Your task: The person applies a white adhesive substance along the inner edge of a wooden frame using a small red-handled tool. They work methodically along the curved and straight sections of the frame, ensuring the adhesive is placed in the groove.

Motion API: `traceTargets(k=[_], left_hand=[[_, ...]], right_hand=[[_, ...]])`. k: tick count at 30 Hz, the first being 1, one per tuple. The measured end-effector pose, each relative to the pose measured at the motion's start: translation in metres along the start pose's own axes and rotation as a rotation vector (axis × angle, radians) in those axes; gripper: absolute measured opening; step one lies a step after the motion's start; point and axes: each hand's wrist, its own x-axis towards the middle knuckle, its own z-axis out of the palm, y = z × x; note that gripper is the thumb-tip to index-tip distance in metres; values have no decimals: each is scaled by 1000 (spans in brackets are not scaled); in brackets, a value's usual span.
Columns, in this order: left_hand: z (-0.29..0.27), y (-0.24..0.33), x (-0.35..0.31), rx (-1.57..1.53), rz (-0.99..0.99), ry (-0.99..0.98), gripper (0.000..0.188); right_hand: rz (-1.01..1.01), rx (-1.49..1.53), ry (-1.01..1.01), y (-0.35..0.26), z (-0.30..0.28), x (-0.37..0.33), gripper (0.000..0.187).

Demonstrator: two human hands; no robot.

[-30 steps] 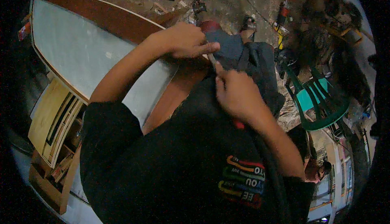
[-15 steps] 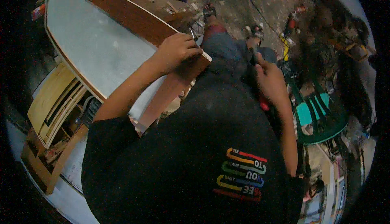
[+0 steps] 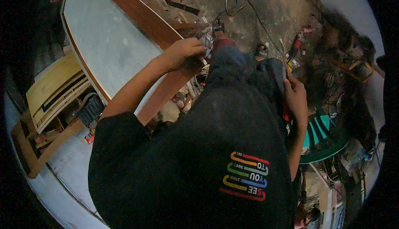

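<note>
Left hand (image 3: 185, 54) at panel edge (image 3: 166, 92).

Dim, murky light with a cool cast; the pale grey flat panel with brown wooden edge (image 3: 108, 42) catches the most brightness, at upper left. The black cotton shirt (image 3: 199, 166) swallows detail. Fisheye bends straight edges, corners are black, and the right rim smears into soft blur

Dim workshop; dirty concrete floor (image 3: 249, 17) strewn with cables; green plastic chair (image 3: 322, 135) at right.
</note>
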Motion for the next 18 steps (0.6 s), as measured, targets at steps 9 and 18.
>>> traceTargets(k=[9, 18], left_hand=[[16, 10, -7, 72, -8, -6, 28], [21, 25, -6, -406, -304, 100, 25]], right_hand=[[-52, -71, -95, 12, -44, 15, 48], [-226, 70, -348, -66, -67, 83, 47]])
